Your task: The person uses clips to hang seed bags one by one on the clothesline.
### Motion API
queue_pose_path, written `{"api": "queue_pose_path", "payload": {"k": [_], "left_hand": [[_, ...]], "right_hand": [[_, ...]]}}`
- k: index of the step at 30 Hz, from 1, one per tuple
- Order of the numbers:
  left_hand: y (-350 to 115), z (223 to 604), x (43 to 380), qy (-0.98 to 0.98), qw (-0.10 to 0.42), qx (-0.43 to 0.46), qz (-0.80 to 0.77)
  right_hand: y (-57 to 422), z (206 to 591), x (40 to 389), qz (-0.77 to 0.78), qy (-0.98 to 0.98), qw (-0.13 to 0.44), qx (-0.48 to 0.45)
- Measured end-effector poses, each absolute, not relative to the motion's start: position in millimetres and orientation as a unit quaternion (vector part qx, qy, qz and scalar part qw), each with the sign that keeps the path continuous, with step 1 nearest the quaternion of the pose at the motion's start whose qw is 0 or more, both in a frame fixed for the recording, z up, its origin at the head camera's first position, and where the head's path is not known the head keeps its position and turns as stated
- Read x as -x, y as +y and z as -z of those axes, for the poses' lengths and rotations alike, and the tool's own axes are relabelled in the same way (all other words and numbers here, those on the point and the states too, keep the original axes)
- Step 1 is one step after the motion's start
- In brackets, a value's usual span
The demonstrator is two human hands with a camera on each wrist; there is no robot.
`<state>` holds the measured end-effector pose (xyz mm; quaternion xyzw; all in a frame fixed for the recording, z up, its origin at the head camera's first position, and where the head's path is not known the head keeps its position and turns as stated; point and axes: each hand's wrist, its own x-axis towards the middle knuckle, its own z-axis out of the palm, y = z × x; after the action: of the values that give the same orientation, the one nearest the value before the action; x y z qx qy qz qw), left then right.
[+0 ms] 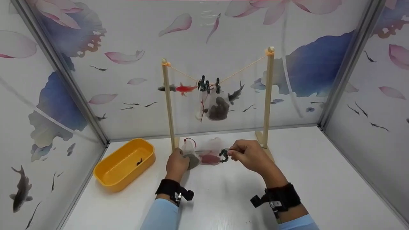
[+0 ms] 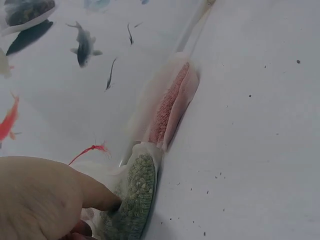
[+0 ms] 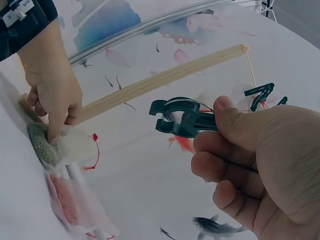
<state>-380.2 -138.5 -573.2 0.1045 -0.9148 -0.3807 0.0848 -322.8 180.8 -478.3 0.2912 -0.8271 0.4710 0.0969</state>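
My left hand (image 1: 177, 163) holds a white mesh drawstring pouch with green grains (image 1: 192, 162), the index finger pressed against its side. A red cord hangs from the pouch's top. Just right of it a similar pouch with red grains (image 1: 210, 158) lies on the table. Between thumb and fingertips of my right hand (image 1: 250, 155) is a dark green plastic spring clip (image 3: 180, 117), held by its handles with the jaws pointing away from the hand. In the head view the clip overlaps the right end of the red-grain pouch.
A yellow cord (image 1: 243, 68) sags between two wooden posts, left (image 1: 169, 108) and right (image 1: 268, 99). Several dark clips (image 1: 218, 85) on it carry a pouch with dark contents (image 1: 218, 110). A yellow basin (image 1: 100, 180) on the left contains a small dark object (image 1: 139, 162).
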Motion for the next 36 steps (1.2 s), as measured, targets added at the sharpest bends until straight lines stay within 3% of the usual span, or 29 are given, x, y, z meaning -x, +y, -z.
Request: {"api": "queue_pose_path", "payload": {"k": [10,21,25,30,36], "left_hand": [[-136.7,532.7,366.3,-0.867,0.163,-0.079,0.465],[-141.7,437.8,368.9,-0.819,0.307,0.000,0.486],[-141.9,400.0,377.4,-0.822,0.333,0.025,0.461],[-137.1,361.6,391.0,-0.837,0.344,0.054,0.422],[-123.9,329.1,402.5,-0.844,0.339,0.078,0.408]], "right_hand": [[184.3,474.4,323.0,-0.457,-0.837,0.133,-0.270],[186.7,457.4,328.6,-0.494,-0.817,0.186,-0.234],[177.0,427.1,339.9,-0.498,-0.798,0.239,-0.243],[158.5,362.8,359.4,-0.463,-0.780,0.324,-0.270],[128.8,282.7,386.1,-0.415,-0.803,0.336,-0.265]]}}
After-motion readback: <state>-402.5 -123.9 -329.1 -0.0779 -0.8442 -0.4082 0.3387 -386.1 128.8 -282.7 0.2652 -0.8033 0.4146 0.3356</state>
